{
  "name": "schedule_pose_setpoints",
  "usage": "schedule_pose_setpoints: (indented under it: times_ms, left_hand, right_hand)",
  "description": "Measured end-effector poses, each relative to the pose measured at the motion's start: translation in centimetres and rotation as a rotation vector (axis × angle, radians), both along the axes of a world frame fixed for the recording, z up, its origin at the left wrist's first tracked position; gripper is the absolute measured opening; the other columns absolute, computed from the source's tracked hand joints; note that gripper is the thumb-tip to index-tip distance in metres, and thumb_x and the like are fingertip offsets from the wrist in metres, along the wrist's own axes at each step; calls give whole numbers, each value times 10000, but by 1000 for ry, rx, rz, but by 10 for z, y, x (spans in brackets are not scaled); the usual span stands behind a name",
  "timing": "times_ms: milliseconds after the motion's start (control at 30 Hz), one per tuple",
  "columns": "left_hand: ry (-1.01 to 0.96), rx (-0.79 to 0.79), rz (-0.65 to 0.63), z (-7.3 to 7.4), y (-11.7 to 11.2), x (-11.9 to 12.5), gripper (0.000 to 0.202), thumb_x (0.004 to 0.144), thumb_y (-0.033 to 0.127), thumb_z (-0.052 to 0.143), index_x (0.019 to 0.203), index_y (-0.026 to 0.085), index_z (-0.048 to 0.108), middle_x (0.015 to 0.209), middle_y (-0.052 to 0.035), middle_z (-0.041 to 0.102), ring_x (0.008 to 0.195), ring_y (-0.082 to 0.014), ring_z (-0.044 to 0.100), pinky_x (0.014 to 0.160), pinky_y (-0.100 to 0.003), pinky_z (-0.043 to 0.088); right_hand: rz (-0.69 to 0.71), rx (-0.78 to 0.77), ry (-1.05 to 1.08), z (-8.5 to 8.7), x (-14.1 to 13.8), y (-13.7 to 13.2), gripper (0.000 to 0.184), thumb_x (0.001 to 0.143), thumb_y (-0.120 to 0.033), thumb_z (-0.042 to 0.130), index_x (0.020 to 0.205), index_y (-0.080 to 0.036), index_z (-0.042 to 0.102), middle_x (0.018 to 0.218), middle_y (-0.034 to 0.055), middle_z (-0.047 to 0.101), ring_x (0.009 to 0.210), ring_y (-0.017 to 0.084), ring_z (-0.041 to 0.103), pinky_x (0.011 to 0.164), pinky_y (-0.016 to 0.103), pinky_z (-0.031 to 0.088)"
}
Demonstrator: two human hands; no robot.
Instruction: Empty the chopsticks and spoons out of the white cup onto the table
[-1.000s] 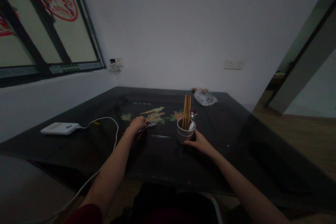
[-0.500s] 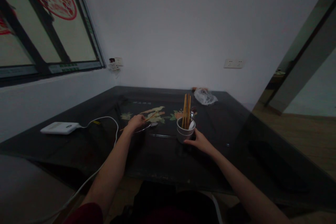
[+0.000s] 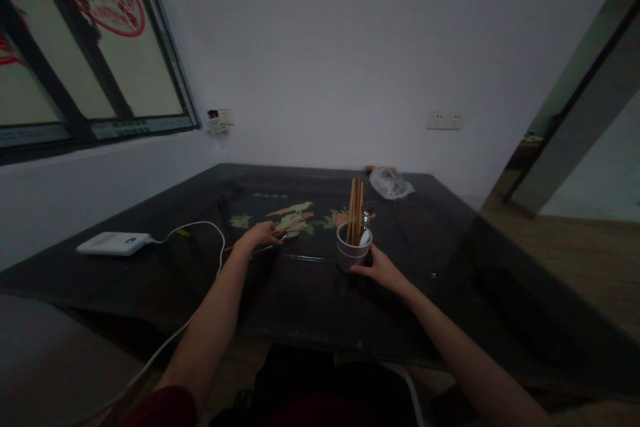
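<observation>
My left hand (image 3: 259, 235) is closed around wooden chopsticks (image 3: 287, 225) low over the table; how many is unclear. Their tips point away to the right, and a thin end shows left of the wrist. Just under and beside those fingers lies a metal spoon (image 3: 293, 235), partly hidden by the hand. My right hand (image 3: 383, 270) grips the lower right side of a pale round cup (image 3: 351, 255), which stands upright on the table. Several chopsticks (image 3: 355, 210) rise from the cup, together with a white spoon (image 3: 365, 237) and a shiny metal utensil (image 3: 367, 218).
A dark glossy table (image 3: 310, 300) with a printed flower pattern spreads before me. On its left are a white power bank (image 3: 114, 243) and a white cable (image 3: 220, 233). A clear plastic bag (image 3: 391, 184) sits at the back. A dark flat object (image 3: 525, 313) lies at right.
My left hand has shifted slightly right and down with the chopsticks, nearer the spoon on the table. My right hand and the cup stay where they were.
</observation>
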State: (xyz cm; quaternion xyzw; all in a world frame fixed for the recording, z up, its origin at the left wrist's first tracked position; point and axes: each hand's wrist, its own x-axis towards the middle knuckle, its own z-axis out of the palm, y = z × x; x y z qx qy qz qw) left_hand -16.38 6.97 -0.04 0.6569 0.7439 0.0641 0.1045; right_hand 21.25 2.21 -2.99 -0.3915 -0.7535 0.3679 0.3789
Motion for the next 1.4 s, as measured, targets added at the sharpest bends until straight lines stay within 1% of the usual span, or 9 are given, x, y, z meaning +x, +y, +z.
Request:
schedule_pose_setpoints:
  times_ms: [133, 300, 500, 667, 867, 967, 1100, 1200, 1400]
  left_hand:
    - [25, -30, 23, -1, 0, 5, 380, 672, 433, 683, 969, 201, 632, 1039, -92, 680, 941, -247, 637, 699, -255, 459]
    - [88, -33, 70, 4, -6, 18, 392, 722, 492, 608, 987, 204, 620, 1110, -129, 651, 991, -291, 620, 720, -299, 469]
    - [127, -2, 123, 6, -11, 32, 400, 777, 486, 553, 1056, 203, 602, 1123, -140, 643, 1007, -280, 621, 760, -298, 477]
    - [129, 47, 109, 3, -11, 40, 405, 800, 475, 551, 1065, 172, 596, 1113, -166, 642, 1002, -295, 626, 774, -319, 486]
    - [145, 104, 135, -3, -10, 40, 402, 823, 470, 540, 1085, 168, 578, 1119, -163, 637, 1014, -283, 625, 793, -314, 485]
    - [146, 107, 135, -2, -10, 39, 395, 831, 459, 534, 1080, 156, 579, 1111, -172, 636, 1009, -295, 627, 795, -328, 485]
    - [138, 93, 144, 0, -11, 37, 376, 840, 439, 522, 1067, 147, 587, 1099, -182, 638, 1000, -311, 630, 781, -344, 490]
    - [138, 89, 153, 0, -11, 37, 360, 842, 435, 516, 1060, 158, 592, 1094, -174, 642, 993, -306, 633, 768, -336, 493]
    - [139, 103, 154, -1, -10, 38, 355, 825, 457, 530, 1050, 195, 612, 1099, -148, 650, 984, -285, 634, 781, -333, 492]
  right_hand:
    - [-10, -15, -6, 2, -1, -1, 748, 624, -363, 778, 1270, -169, 454, 1290, 139, 556, 1194, 280, 520, 1037, 451, 375]
    - [-5, -22, 6, 4, -2, -4, 722, 625, -360, 776, 1247, -162, 467, 1263, 140, 573, 1174, 278, 535, 1023, 447, 390]
    - [-17, -21, -16, 5, -1, -4, 709, 624, -372, 778, 1230, -158, 479, 1263, 141, 570, 1173, 287, 530, 1019, 455, 390]
    - [-4, 3, -9, 5, 0, -3, 695, 635, -364, 775, 1236, -181, 478, 1272, 123, 568, 1190, 279, 518, 1041, 455, 366]
    - [-6, -5, -10, 5, -2, -4, 696, 634, -353, 773, 1241, -177, 481, 1255, 122, 581, 1171, 278, 533, 1029, 451, 376]
    - [-10, 12, -14, 6, -2, -4, 708, 628, -358, 776, 1243, -170, 479, 1270, 130, 571, 1189, 281, 519, 1041, 452, 362]
    - [-26, 15, -38, 8, -2, -5, 685, 633, -366, 773, 1219, -153, 490, 1253, 141, 579, 1163, 284, 537, 1019, 451, 385]
    - [-27, 4, -42, 9, -2, -6, 665, 629, -360, 777, 1202, -164, 502, 1230, 131, 595, 1144, 284, 549, 1009, 457, 396]
    - [-19, -12, -29, 9, -2, -6, 700, 626, -349, 780, 1233, -170, 480, 1260, 134, 577, 1173, 287, 532, 1030, 469, 376]
